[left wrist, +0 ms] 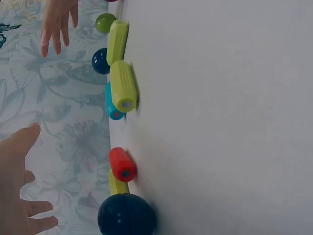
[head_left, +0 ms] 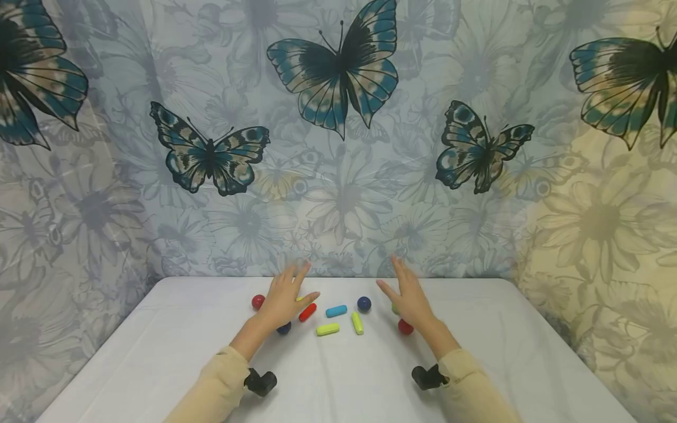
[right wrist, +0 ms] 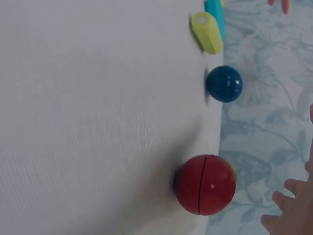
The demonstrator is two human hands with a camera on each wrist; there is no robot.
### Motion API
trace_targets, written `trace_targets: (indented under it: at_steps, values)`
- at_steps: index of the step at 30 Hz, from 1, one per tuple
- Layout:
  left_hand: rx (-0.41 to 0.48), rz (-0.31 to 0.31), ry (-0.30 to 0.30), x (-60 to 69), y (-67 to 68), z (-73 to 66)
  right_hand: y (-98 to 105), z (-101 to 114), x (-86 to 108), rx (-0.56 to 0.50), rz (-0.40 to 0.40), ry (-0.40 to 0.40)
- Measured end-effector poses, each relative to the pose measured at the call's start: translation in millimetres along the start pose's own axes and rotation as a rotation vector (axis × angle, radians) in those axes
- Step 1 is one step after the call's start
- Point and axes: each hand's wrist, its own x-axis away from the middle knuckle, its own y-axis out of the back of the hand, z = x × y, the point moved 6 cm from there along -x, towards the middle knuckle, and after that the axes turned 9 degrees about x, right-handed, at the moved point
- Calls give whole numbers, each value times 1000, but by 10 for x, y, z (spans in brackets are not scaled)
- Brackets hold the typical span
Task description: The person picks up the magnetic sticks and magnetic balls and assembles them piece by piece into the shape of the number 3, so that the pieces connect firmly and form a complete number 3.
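My left hand (head_left: 285,298) and right hand (head_left: 415,301): fingers spread. Navy ball (head_left: 364,304) toward surface's (head_left: 338,376) far edge: probably hard, slippery; hold mid-girth.

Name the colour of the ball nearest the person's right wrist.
The ball is red, seen best in the right wrist view.

A seamed red ball (right wrist: 204,186) sits on the white table (right wrist: 93,112), a green thing (right wrist: 234,168) peeking from behind it. To its left lie a blue ball (right wrist: 224,84), then a yellow-green stick (right wrist: 208,34) and a turquoise stick (right wrist: 216,14). The right grip (right wrist: 299,210), a bare hand, hangs beyond the red ball, fingers parted; the left grip's fingertips (right wrist: 285,6) show far left.
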Motion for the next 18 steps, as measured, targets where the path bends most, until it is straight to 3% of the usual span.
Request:
trace_targets:
  at_steps: [9, 18]
  values:
    - [196, 47, 18, 114, -144, -24, -96, 37, 94, -266, 95, -83]
    - [273, 76, -10, 178, -266, -74, -175, 111, 131, -368, 86, -67]
